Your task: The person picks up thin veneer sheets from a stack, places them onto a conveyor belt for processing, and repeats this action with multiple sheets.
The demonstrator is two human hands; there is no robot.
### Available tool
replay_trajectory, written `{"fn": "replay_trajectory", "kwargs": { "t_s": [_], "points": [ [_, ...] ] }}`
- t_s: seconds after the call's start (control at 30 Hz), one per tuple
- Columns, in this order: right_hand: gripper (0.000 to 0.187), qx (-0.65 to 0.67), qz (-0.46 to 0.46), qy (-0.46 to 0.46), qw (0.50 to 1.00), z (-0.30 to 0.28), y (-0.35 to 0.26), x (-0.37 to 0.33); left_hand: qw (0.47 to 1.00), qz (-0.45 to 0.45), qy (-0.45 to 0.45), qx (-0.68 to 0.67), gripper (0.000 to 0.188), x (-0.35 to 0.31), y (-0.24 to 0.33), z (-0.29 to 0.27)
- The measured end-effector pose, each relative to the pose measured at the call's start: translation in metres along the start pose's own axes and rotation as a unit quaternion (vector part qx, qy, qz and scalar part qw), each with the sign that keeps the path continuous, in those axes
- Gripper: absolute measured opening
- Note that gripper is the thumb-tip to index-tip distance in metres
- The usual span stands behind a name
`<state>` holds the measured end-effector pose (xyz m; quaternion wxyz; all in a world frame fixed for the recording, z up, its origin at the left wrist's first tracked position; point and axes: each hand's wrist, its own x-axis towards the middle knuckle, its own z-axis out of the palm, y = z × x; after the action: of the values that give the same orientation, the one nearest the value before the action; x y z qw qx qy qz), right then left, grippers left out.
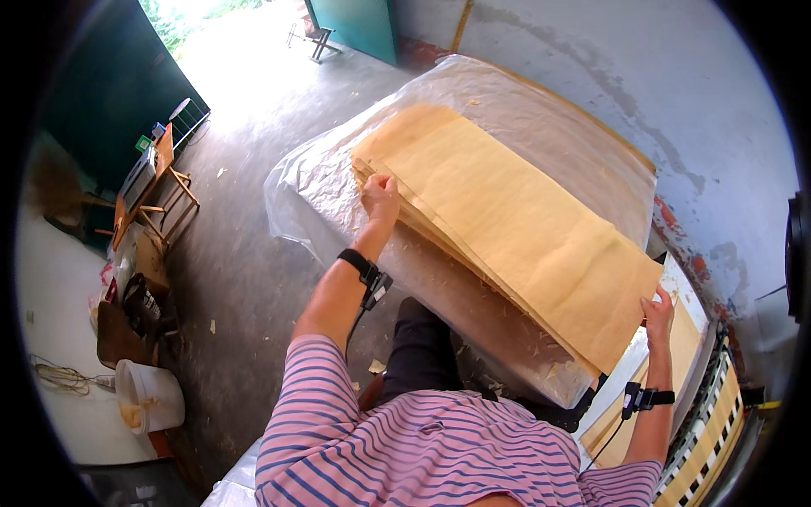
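A stack of long, thin tan sheets that look like wood veneer (507,220) lies at a slant on a plastic-covered table. My left hand (380,199) is closed in a pinch on the near edge of the sheets, close to the stack's left end. Several layers show along that edge, slightly fanned apart. At the other end, my right hand (658,316) grips the right edge of the top sheet, its fingers partly hidden. The top sheet has a slight ripple near that hand. Each wrist wears a black strap with a small device and a cable.
Clear plastic film (308,182) drapes over the table, which stands near a stained wall (583,59). On the right is a slatted frame (697,435). A white bucket (152,397), a wooden folding table (152,190) and bags stand along the left. Scraps litter the floor; a stool (318,38) stands by the doorway.
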<state>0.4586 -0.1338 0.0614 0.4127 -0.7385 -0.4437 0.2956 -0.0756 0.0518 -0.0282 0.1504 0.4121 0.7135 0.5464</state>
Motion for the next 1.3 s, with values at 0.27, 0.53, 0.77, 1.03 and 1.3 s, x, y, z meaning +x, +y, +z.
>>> {"fn": "replay_trajectory", "kwargs": {
  "t_s": [0.27, 0.53, 0.77, 1.03, 1.3],
  "points": [
    [0.044, 0.051, 0.021, -0.013, 0.998, 0.004, -0.007, -0.018, 0.921, -0.344, -0.104, -0.152, 0.018, 0.016, 0.05, 0.006],
    [0.047, -0.034, 0.012, -0.002, 0.999, -0.024, 0.044, -0.003, 0.909, -0.253, -0.162, -0.29, 0.014, 0.017, 0.031, 0.028],
    [0.047, -0.027, -0.041, 0.058, 0.997, 0.011, 0.016, 0.012, 0.89, -0.315, -0.103, -0.314, 0.014, 0.023, -0.001, -0.006],
    [0.036, -0.036, -0.003, 0.088, 0.995, -0.008, 0.016, -0.03, 0.973, -0.14, -0.095, -0.159, 0.016, 0.003, 0.019, -0.014],
    [0.024, -0.115, 0.091, 0.135, 0.98, -0.041, 0.166, -0.144, 0.724, 0.517, -0.455, 0.045, 0.074, -0.241, 0.123, 0.012]
  ]
}}
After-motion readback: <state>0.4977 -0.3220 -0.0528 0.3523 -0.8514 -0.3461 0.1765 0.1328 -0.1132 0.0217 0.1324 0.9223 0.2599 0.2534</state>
